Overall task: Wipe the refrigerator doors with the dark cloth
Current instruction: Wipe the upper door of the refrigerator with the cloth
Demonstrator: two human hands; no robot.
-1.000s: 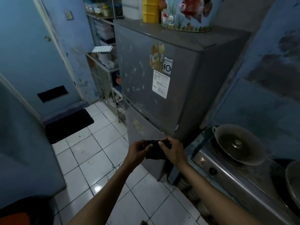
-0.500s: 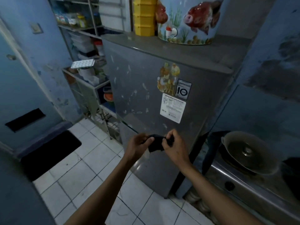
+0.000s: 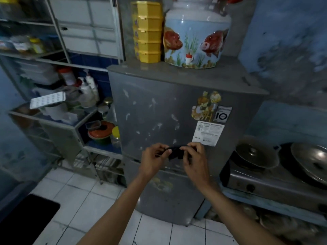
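Dark bunched cloth (image 3: 174, 152) pinched between left hand (image 3: 153, 160) and right hand (image 3: 193, 160), likely being folded before wiping the grey two-door refrigerator (image 3: 159, 110).

A single head-worn wide-angle view is given, directed forward and slightly down from standing height. The grey two-door refrigerator (image 3: 177, 121) is faced nearly square-on from close range. Its top surface is seen from above, and the white tiled floor (image 3: 79, 200) is included below.
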